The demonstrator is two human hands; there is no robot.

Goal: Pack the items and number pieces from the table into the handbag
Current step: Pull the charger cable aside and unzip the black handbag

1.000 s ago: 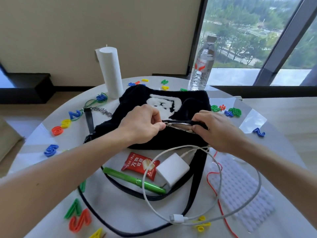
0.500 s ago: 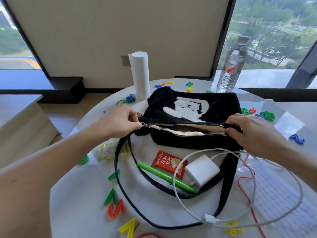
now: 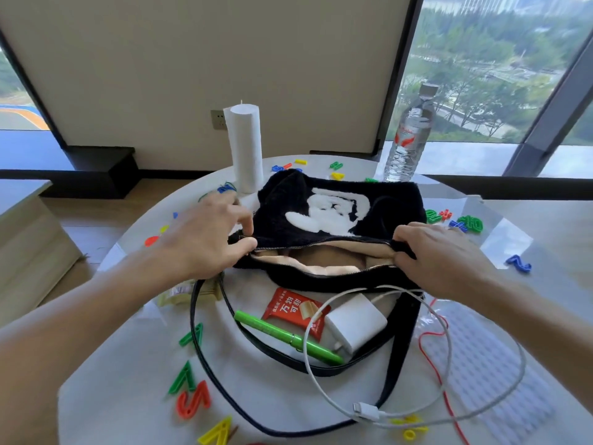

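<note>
A black fuzzy handbag with a white print lies on the round table, its zipper open and beige lining showing. My left hand pinches the left end of the zipper opening. My right hand grips the right end of the opening. In front of the bag lie a red snack packet, a green pen and a white charger with its cable. Coloured number pieces are scattered around, such as an orange one and a blue one.
A white paper roll and a water bottle stand behind the bag. The bag's black strap loops over the near table. A bubble-wrap sheet and red string lie at right. A wrapped snack sits under my left wrist.
My left hand pulled the zipper from the middle to the bag's left end, and the opening now gapes wide. My right hand stayed on the right end.
</note>
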